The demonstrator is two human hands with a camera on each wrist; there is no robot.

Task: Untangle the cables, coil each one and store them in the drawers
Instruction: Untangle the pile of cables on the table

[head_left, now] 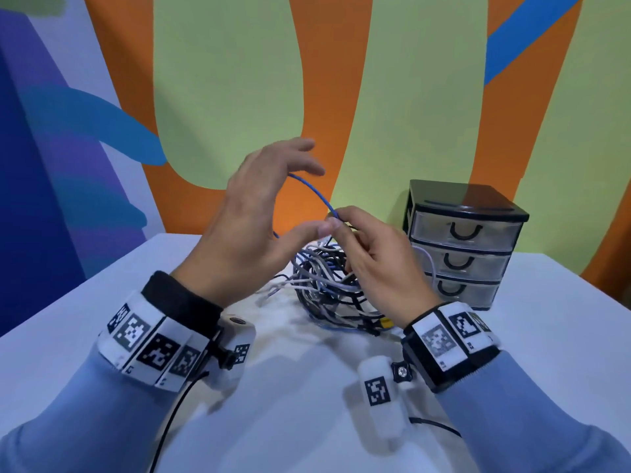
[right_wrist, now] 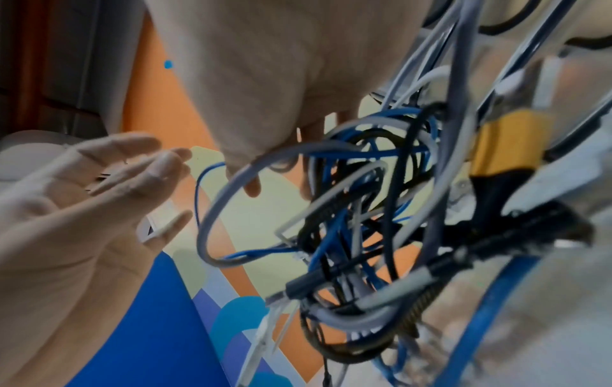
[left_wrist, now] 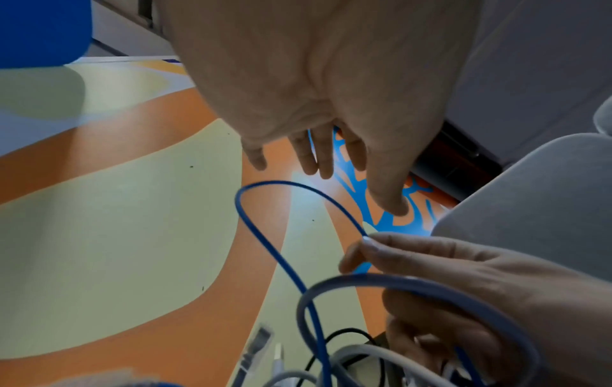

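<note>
My right hand [head_left: 372,264] pinches a loop of the blue cable [head_left: 316,192] between thumb and forefinger, held up just above the tangle [head_left: 327,285]. My left hand [head_left: 256,213] hangs beside it with fingers spread and relaxed, gripping nothing, the loop arching under its palm. The tangle of blue, white and black cables lies on the white table [head_left: 102,302], just left of the drawers [head_left: 461,244], all three closed.

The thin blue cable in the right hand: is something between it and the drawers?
The thin blue cable pinched by the right hand runs into the tangled cable pile. All three drawers of the black-framed clear plastic drawer unit are closed.
</note>
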